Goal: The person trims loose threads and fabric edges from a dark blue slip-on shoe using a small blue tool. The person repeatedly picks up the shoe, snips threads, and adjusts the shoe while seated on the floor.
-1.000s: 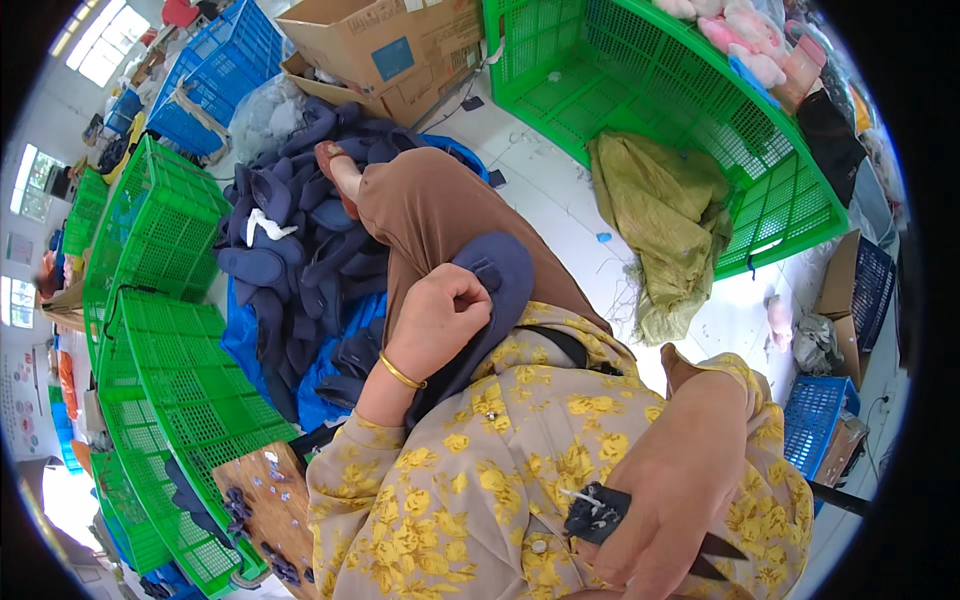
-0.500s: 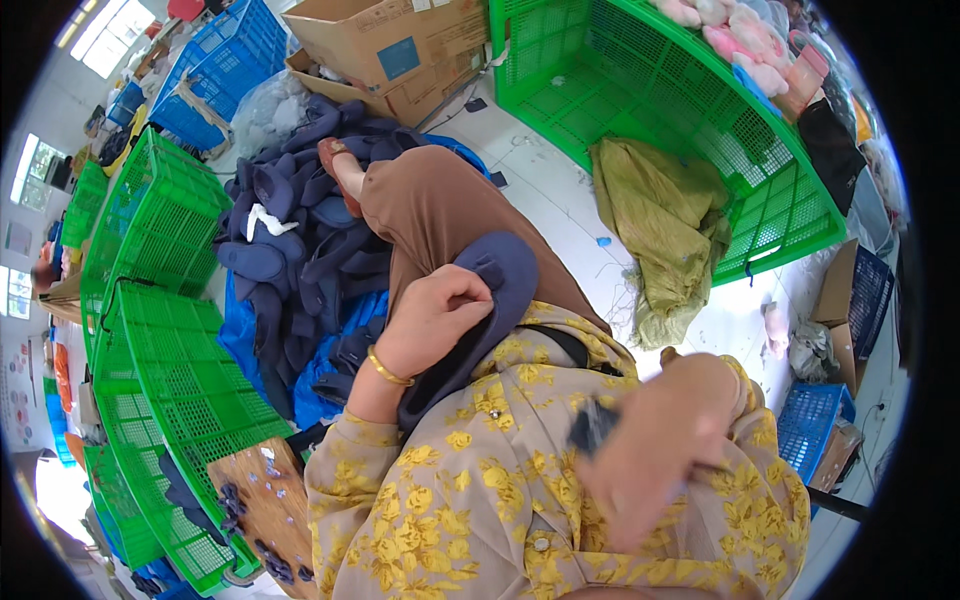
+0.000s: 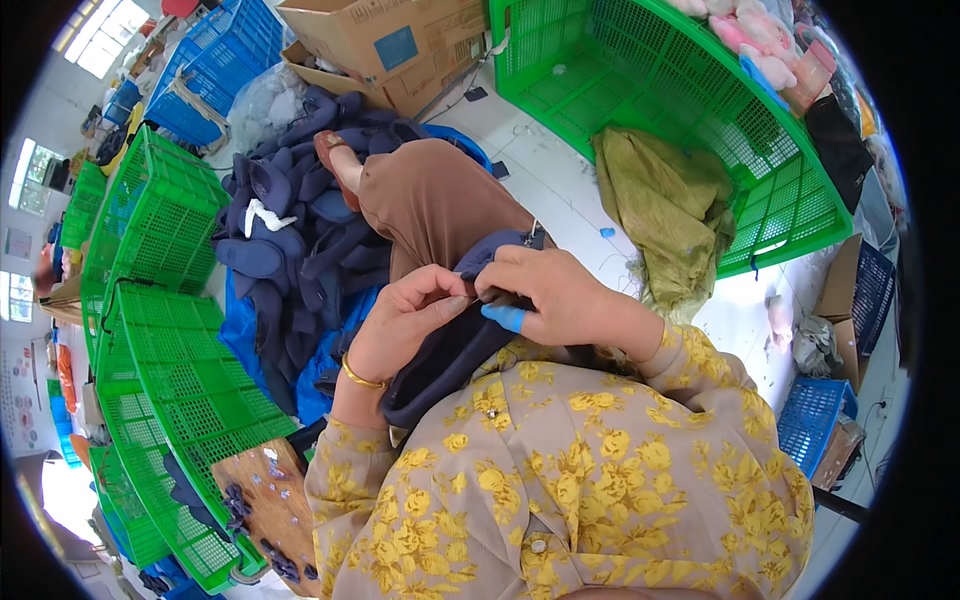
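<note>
A navy blue slipper (image 3: 435, 378) lies across my lap, toe toward my body. My left hand (image 3: 405, 318), with a gold bangle at the wrist, pinches the slipper's upper edge between thumb and fingers. My right hand (image 3: 555, 295) meets it there, fingertips close to the left ones, blue tape (image 3: 503, 318) round its thumb. Beyond the right knuckles pokes a small dark tool with a thin metal tip (image 3: 534, 236); its grip is hidden by the hand. What lies between the fingertips is too small to make out.
A heap of navy slippers (image 3: 300, 230) rests on blue sheeting ahead left. Green crates (image 3: 185, 370) stand at left, another large green crate (image 3: 650, 85) at far right with an olive sack (image 3: 670, 215) beside it. At lower left is a wooden board (image 3: 265, 490) with dark scraps.
My right hand has swung up and left from near my body to the slipper, bringing the dark tool. The slipper has tilted and shifted slightly; my left hand still grips it.
</note>
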The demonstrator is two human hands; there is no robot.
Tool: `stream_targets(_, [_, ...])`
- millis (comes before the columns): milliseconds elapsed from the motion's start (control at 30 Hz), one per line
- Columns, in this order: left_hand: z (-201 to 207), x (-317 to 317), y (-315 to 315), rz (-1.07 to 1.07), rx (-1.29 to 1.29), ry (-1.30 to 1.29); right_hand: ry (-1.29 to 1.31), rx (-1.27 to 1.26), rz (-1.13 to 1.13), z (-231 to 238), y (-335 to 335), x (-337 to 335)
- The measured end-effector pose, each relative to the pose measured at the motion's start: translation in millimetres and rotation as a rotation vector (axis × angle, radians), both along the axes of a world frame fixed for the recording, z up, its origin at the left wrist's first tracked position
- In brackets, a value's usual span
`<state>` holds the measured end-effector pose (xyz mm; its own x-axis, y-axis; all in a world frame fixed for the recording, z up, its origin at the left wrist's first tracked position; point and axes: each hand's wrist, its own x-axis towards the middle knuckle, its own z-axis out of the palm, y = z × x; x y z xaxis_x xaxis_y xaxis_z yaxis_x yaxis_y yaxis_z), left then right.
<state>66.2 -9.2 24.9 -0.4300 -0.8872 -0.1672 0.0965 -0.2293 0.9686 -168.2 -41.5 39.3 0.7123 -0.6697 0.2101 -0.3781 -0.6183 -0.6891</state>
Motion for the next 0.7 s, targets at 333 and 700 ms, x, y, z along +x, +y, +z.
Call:
stream_targets(333, [-12, 1, 4, 0.102, 0.174, 0.299, -0.893, 0.813, -0.323, -34, -9, -20])
stream_targets(700, [-16, 0, 6, 0.171, 0.276, 0.402, -1.262, 1.23, -0.566, -77, -20, -101])
